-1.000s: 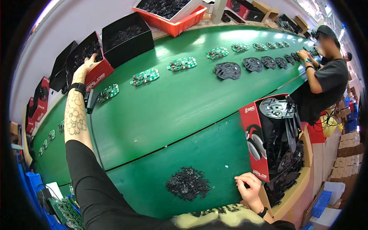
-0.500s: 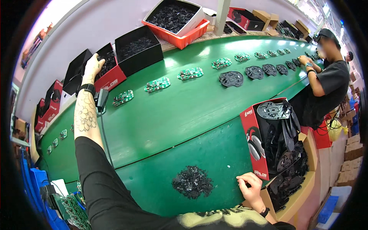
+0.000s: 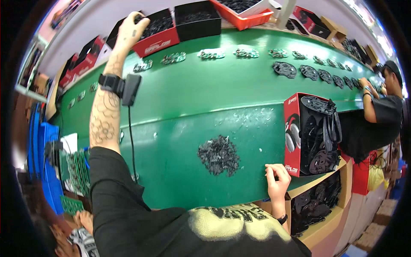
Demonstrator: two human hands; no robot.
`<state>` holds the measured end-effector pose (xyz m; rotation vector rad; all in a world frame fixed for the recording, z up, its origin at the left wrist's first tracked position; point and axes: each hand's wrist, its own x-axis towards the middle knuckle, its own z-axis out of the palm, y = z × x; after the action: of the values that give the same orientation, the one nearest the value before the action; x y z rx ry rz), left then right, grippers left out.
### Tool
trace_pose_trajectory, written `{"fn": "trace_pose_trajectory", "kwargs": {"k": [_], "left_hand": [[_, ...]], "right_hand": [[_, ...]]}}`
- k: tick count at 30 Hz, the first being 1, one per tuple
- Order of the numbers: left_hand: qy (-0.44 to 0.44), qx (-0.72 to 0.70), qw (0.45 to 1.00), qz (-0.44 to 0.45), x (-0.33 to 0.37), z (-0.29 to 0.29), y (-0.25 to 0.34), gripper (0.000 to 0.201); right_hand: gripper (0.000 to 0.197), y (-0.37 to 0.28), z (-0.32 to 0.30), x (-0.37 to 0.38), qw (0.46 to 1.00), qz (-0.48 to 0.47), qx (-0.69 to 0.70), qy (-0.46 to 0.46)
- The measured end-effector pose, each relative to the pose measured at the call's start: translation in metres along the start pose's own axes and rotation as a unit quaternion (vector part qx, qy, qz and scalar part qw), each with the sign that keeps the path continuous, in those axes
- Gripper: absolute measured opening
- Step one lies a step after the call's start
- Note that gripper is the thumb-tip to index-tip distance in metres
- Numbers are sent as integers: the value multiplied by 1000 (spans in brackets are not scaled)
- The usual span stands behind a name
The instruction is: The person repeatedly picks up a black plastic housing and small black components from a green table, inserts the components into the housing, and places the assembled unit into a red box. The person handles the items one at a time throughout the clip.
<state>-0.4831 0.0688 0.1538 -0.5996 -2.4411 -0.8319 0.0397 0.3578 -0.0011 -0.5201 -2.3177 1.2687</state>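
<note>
Green tabletop [image 3: 184, 96] fills most of the scene. Co-worker [image 3: 364, 132] in dark clothes, far R. Near R, open red carton [image 3: 292, 139] holds blk plastic mouldings. Far L, smaller red box [image 3: 165, 41] w/ small blk parts inside. Loose blk pile [image 3: 219, 156] of small parts lies on the near tabletop, approx. mid.

L hand [image 3: 132, 31] is at the smaller red box's L end, fingers bent; something dark shows betw. thumb & fingers, can't tell if gripped. R hand [image 3: 278, 179] is R of the pile, just beside the carton, fingers curled in together. Far side: row of blk shells [image 3: 284, 70], w/ green circuit boards [image 3: 246, 52] behind. Corded blk device [image 3: 131, 90] at L wrist.
</note>
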Motion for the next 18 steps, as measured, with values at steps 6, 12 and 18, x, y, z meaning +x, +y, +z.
{"fn": "trace_pose_trajectory", "kwargs": {"k": [6, 12, 18], "left_hand": [[-51, -148, 986, -59, -191, -12, 88, 11], [-72, -104, 980, -155, -349, -11, 125, 19], [2, -119, 990, -80, -371, -15, 118, 26]], "right_hand": [[10, 0, -1, -2, 1000, 1, 14, -17], [9, -3, -3, -1, 999, -14, 5, -31], [9, -2, 1, -2, 1000, -22, -9, -19]]}}
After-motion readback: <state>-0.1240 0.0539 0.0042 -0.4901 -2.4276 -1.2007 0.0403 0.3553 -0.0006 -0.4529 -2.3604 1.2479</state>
